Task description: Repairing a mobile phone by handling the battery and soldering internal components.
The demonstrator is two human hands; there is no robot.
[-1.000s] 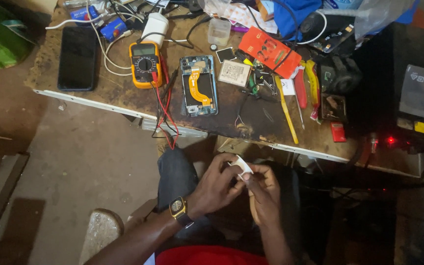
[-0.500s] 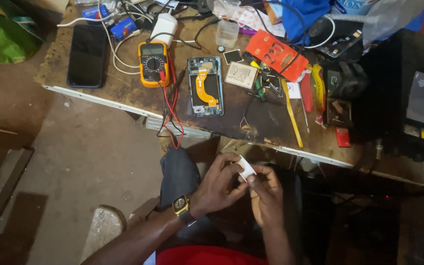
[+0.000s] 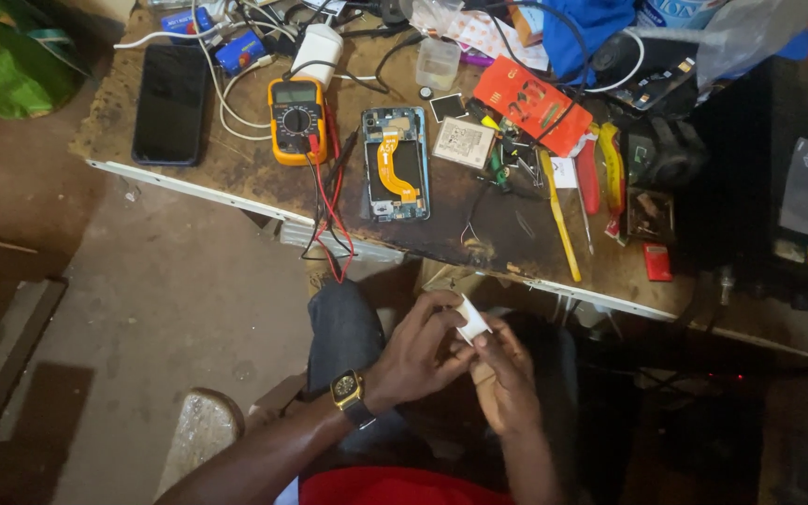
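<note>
Below the bench edge, over my lap, my left hand (image 3: 420, 348) and my right hand (image 3: 505, 379) both pinch a small white flat piece (image 3: 470, 321) between their fingertips. A gold wristwatch (image 3: 347, 389) is on my left wrist. On the worn workbench (image 3: 507, 238) above lies an opened phone body (image 3: 395, 176) with an orange flex cable showing. A yellow multimeter (image 3: 296, 120) sits left of it, its red and black leads hanging over the bench edge.
A black phone (image 3: 170, 103) lies face up at the bench's left end. A white charger (image 3: 317, 53), a red card (image 3: 530, 103), red and yellow hand tools (image 3: 598, 173) and a yellow stick (image 3: 561, 223) crowd the bench. A green bag (image 3: 7, 61) sits far left on the floor.
My view has shifted so the bench sits lower and further right in the picture. Both hands stay together on the small white piece, turning it slightly.
</note>
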